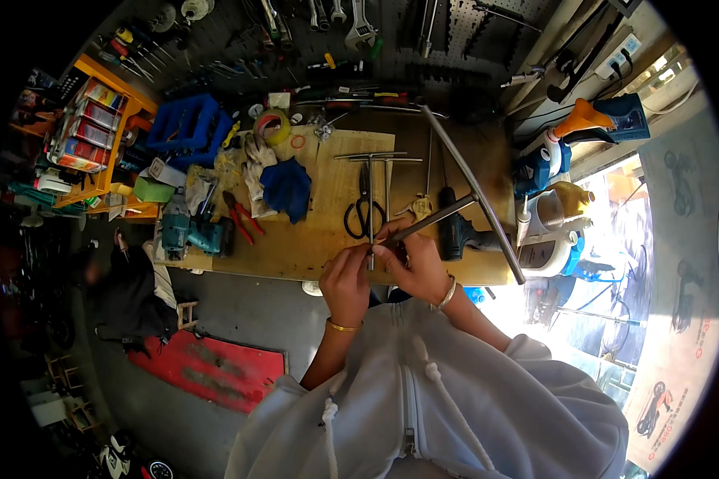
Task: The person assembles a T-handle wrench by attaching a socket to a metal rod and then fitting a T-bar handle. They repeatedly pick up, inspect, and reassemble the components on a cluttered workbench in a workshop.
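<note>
Over the front edge of the wooden workbench (327, 251), my right hand (418, 267) is closed round the shaft of a T-handle wrench (447, 211). Its long crossbar slants up and away to the right. My left hand (346, 274) is closed, its fingertips pinched together at the shaft's lower end; whatever sits between them is too small to make out. Just beyond the fingers lie more T-handle wrenches (371, 184) and scissors with black handles (352, 221). To the right of my right hand is a teal and black power drill (453, 227).
Left on the bench are red-handled pliers (240, 214), a blue cloth (286, 188), pale gloves (253, 164), a tape roll (273, 128), a blue crate (185, 124) and a teal power tool (190, 235). Bottles (547, 247) crowd the right end. A person (132, 291) sits at left.
</note>
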Tool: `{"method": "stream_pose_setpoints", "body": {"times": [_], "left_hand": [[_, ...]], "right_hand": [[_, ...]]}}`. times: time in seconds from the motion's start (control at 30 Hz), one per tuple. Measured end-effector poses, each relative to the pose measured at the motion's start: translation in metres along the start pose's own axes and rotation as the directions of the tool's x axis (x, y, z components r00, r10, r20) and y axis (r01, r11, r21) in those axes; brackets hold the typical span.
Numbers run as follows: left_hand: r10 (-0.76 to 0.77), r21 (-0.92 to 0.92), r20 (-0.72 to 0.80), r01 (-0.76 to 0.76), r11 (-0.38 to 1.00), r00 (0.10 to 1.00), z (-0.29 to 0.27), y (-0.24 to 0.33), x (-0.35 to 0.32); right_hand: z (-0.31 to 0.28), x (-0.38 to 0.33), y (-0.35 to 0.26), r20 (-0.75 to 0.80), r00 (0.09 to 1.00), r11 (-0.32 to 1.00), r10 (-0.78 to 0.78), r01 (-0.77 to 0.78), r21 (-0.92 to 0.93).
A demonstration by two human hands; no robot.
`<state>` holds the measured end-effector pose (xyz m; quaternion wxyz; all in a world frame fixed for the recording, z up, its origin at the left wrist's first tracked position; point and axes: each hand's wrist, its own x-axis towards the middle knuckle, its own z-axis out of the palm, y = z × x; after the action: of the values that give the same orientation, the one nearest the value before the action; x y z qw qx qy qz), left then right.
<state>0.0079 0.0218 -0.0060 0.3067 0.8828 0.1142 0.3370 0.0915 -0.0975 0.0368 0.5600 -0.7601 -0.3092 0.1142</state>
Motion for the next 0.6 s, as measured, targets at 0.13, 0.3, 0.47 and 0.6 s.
{"method": "stream_pose_setpoints", "body": {"times": [0.13, 0.3, 0.47, 0.6], "left_hand": [[-0.025, -0.059, 0.001, 0.025, 0.998, 1.000, 0.001, 0.005, 0.002], [-0.103, -0.105, -0.047, 0.098, 0.990, 0.994, 0.008, 0.003, -0.004], [-0.066, 0.006, -0.006, 0.066, 0.998, 0.998, 0.002, 0.009, 0.003], [-0.092, -0.046, 0.079, 0.096, 0.994, 0.993, 0.001, 0.018, 0.006]], "right_hand": [[-0.002, 0.003, -0.003, -0.056, 0.998, 0.999, -0.038, 0.035, -0.038], [-0.007, 0.004, -0.002, -0.007, 1.000, 0.997, 0.026, -0.026, -0.076], [-0.006, 0.004, 0.003, 0.034, 0.991, 0.984, 0.128, -0.131, 0.124], [-0.009, 0.006, 0.012, 0.033, 0.997, 0.987, 0.073, -0.078, 0.144]]}}
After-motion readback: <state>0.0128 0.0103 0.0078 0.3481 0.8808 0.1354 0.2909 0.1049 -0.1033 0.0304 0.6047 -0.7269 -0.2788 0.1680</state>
